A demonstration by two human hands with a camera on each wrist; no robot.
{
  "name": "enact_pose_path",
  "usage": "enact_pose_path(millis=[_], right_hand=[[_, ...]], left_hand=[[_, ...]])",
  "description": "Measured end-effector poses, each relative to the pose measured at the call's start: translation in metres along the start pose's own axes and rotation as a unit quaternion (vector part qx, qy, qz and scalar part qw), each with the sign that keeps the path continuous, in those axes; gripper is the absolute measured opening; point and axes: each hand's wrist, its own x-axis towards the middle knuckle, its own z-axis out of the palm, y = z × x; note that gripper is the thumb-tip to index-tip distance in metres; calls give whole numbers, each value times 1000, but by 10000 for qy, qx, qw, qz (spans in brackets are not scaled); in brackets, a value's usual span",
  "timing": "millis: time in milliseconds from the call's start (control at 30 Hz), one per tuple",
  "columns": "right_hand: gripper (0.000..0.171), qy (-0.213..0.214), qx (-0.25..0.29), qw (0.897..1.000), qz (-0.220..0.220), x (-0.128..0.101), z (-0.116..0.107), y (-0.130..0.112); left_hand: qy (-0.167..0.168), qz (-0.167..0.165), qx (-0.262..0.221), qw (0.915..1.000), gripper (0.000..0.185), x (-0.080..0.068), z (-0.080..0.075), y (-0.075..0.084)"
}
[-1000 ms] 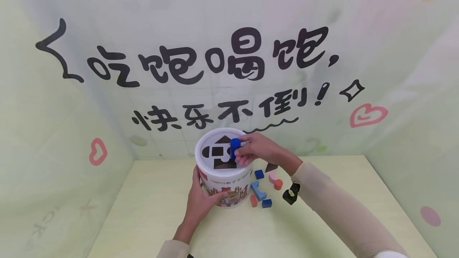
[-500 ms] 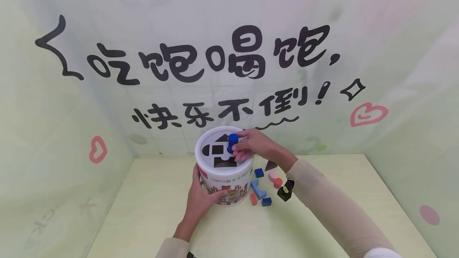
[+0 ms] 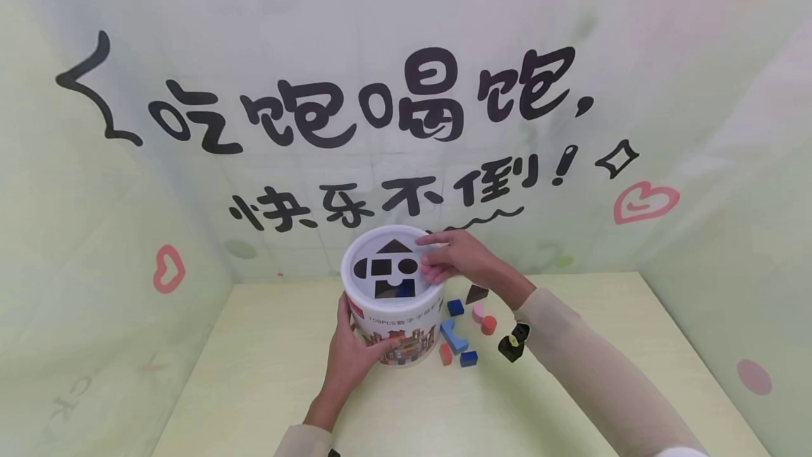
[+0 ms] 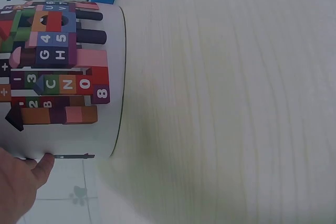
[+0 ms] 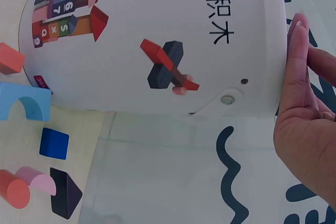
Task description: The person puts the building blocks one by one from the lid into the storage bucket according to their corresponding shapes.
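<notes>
A white toy-block bucket (image 3: pixel 406 323) stands upright, with shaped holes in its lid. My left hand (image 3: pixel 352 348) grips the bucket's side, thumb across the printed front; the fingers behind are mostly hidden. In the head view my right hand (image 3: pixel 459 258) is over the lid's right edge, beside the round hole (image 3: pixel 408 266). Nothing shows between its fingers. The right wrist view has this hand (image 5: pixel 304 93) at the lid edge, fingers fairly straight. Something blue (image 3: pixel 406 289) is visible inside through the arch-shaped hole.
Right of the bucket lie a light-blue arch block (image 3: pixel 453 336), a blue cube (image 5: pixel 54 144), a dark triangular block (image 5: pixel 65 192), a pink half-round block (image 5: pixel 37 179), an orange-red cylinder (image 3: pixel 488 325), a red block (image 3: pixel 446 353) and another blue block (image 3: pixel 469 358). A printed backdrop (image 3: pixel 285 161) rises behind.
The blue cylinder in my right hand has left my fingers and gone from above the lid; the round hole is now uncovered. My left hand keeps its grip on the bucket.
</notes>
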Motion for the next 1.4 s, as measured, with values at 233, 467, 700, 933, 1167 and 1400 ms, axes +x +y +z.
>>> enact_pose_path(millis=[233, 467, 700, 933, 1167, 1400], right_hand=[[42, 114, 40, 9999, 15, -3, -8, 8], [40, 230, -55, 9997, -46, -11, -19, 15], [40, 365, 83, 9993, 50, -24, -28, 24], [41, 496, 29, 9985, 222, -34, -34, 48], [40, 600, 94, 9976, 329, -35, -40, 67], [40, 710, 234, 9959, 517, -35, -48, 87]], left_hand=[[53, 53, 25, 10000, 124, -1, 0, -2], [17, -56, 31, 10000, 123, -1, 0, -3], [-11, -104, -3, 9999, 124, -2, -2, -2], [-41, -126, -30, 9999, 123, -3, -3, -2], [-43, -163, -86, 9998, 123, -2, -2, -1], [-76, -160, -92, 9998, 122, 0, -1, 0]])
